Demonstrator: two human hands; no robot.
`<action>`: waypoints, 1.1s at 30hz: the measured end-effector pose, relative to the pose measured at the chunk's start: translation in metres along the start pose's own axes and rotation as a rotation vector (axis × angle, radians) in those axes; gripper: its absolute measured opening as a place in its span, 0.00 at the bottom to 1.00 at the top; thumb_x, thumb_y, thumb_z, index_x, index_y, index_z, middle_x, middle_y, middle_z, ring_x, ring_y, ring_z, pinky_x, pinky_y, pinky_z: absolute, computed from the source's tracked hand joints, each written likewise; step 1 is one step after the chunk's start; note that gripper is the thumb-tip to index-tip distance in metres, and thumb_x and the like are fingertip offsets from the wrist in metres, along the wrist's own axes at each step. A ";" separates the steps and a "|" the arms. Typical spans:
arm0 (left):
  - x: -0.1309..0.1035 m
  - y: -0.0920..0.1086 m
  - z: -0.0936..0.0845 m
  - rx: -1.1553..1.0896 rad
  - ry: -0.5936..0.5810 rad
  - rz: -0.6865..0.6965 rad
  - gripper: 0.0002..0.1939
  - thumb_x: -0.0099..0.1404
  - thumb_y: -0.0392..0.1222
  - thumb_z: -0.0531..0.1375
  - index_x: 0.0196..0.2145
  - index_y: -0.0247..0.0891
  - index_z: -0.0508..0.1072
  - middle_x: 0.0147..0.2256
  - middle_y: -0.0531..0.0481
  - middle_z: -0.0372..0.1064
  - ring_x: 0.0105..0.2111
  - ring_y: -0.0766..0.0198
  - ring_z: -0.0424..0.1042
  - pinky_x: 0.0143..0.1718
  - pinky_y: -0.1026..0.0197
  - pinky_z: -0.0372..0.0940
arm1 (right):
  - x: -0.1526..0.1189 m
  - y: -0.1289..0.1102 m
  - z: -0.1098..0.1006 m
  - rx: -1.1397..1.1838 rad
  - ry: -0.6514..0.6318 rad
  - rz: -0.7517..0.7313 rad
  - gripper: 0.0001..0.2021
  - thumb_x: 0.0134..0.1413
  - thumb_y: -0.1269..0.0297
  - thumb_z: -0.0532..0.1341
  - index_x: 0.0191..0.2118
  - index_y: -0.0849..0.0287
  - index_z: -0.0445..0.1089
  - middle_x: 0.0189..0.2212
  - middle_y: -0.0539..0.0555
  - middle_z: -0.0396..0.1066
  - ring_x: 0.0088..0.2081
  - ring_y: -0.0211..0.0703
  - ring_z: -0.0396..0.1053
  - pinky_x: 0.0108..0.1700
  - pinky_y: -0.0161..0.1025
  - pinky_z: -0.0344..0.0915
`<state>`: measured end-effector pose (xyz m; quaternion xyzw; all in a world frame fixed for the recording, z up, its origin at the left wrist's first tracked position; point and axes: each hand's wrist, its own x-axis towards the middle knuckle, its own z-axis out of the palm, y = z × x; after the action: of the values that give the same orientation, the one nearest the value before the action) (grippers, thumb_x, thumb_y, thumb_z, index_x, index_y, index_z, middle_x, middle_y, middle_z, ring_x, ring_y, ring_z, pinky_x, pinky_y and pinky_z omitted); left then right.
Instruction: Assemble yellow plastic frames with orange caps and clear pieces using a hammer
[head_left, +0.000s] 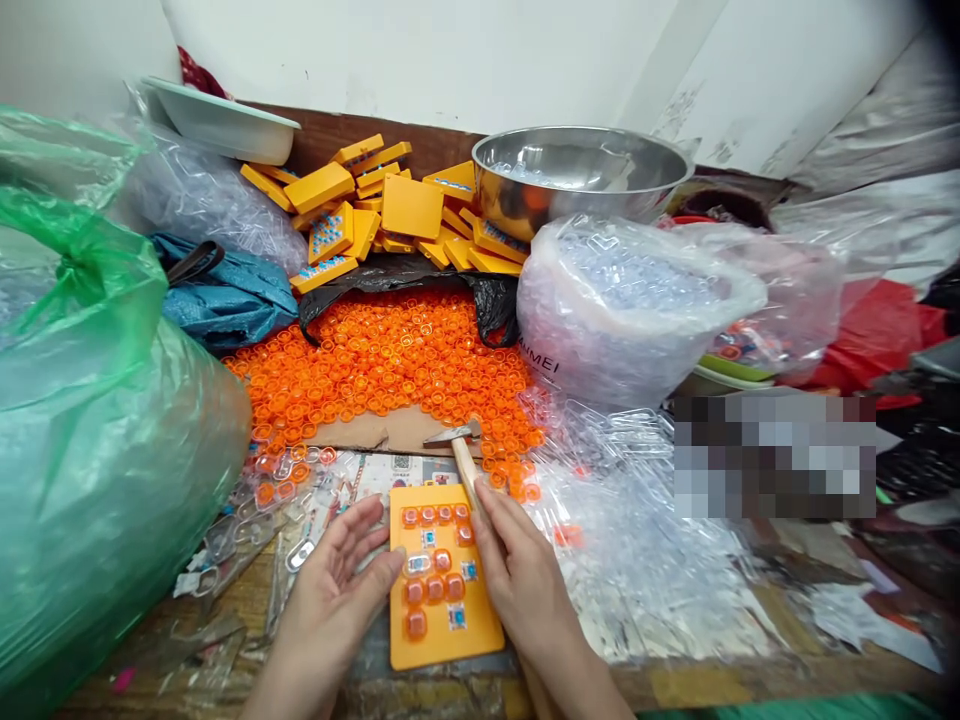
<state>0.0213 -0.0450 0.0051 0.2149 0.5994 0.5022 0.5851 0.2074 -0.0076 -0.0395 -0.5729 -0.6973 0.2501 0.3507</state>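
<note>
A yellow panel [446, 648] lies flat at the front of the bench, bearing orange caps in rows, one clear cap and small blue-and-white parts in its other slots. My left hand [341, 580] is at the panel's left edge, fingers apart, its thumb tip beside the clear cap [418, 564]. My right hand [525, 570] is closed around the wooden handle of a small hammer [465, 462] along the panel's right edge. The hammer's metal head points away, near the brown cardboard [375, 430].
Orange caps [390, 360] are heaped behind the panel. Yellow panels [412, 207] are piled at the back beside a steel bowl [585, 160]. A green bag [112, 420] stands left, a white bag [607, 320] right, with loose clear pieces [645, 550] in front of it.
</note>
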 end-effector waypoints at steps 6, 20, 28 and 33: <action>-0.002 0.000 0.024 -0.277 -0.290 -0.231 0.36 0.53 0.41 0.71 0.57 0.37 0.61 0.49 0.37 0.74 0.47 0.48 0.75 0.47 0.50 0.71 | -0.002 -0.006 0.001 -0.181 0.071 -0.116 0.19 0.65 0.65 0.49 0.54 0.63 0.70 0.49 0.62 0.74 0.50 0.46 0.73 0.50 0.44 0.72; -0.009 0.001 0.007 -0.442 -0.287 -0.366 0.34 0.54 0.34 0.69 0.57 0.37 0.63 0.45 0.38 0.77 0.44 0.44 0.77 0.45 0.44 0.71 | 0.030 0.029 -0.074 -0.732 0.064 -0.101 0.19 0.50 0.74 0.54 0.46 0.63 0.76 0.34 0.63 0.75 0.34 0.57 0.69 0.34 0.52 0.64; -0.016 -0.003 0.005 -0.430 -0.297 -0.359 0.35 0.51 0.37 0.71 0.56 0.38 0.66 0.46 0.38 0.77 0.44 0.43 0.77 0.46 0.45 0.71 | 0.036 0.016 -0.081 -0.314 0.305 -0.087 0.16 0.59 0.60 0.56 0.47 0.58 0.74 0.34 0.57 0.71 0.33 0.46 0.70 0.37 0.45 0.66; -0.015 -0.007 0.011 -0.486 -0.248 -0.373 0.29 0.57 0.43 0.68 0.54 0.37 0.67 0.46 0.40 0.77 0.45 0.47 0.76 0.48 0.49 0.70 | -0.002 -0.022 -0.063 0.104 0.202 0.027 0.13 0.60 0.55 0.59 0.41 0.57 0.75 0.18 0.48 0.71 0.20 0.39 0.71 0.26 0.36 0.71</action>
<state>0.0371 -0.0569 0.0086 0.0151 0.4149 0.4849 0.7697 0.2425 -0.0175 0.0161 -0.5857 -0.6364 0.2317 0.4452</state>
